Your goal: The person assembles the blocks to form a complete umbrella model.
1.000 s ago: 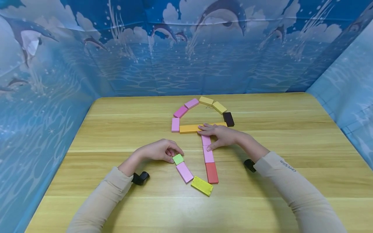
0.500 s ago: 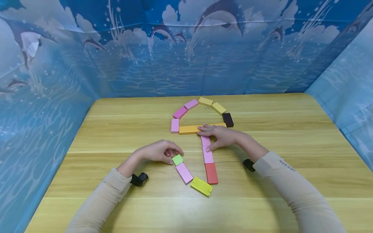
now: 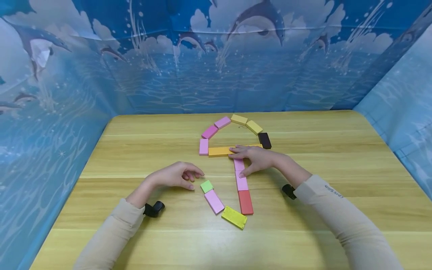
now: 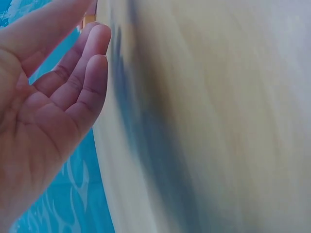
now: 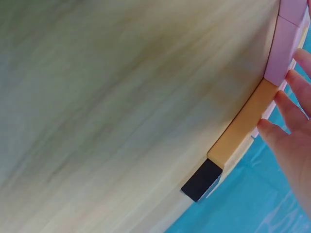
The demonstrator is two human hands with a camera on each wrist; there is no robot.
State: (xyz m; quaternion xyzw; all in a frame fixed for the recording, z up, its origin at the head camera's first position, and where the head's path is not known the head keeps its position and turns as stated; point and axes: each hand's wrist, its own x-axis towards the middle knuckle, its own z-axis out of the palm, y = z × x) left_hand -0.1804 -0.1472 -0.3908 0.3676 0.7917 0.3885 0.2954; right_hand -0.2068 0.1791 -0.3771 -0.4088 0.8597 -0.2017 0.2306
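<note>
Flat colored blocks form an umbrella-like outline on the table. My left hand hovers left of a small green block, apart from it, its fingers loosely bent and holding nothing. Below the green block come a pink block and a lime-yellow block. Fingertips of my right hand rest on the orange bar, partly covering it, while the thumb touches the upright row's pink blocks. A red block ends that row. The right wrist view shows the orange bar beside a black block.
Above the orange bar curves an arc of pink blocks, yellow blocks and a black block. The wooden table is backed by a blue dolphin-print curtain. Black straps sit on both wrists.
My left hand has let go of the green block and drawn back to the left. The right hand and the blocks have stayed in place; the view shifted slightly.
</note>
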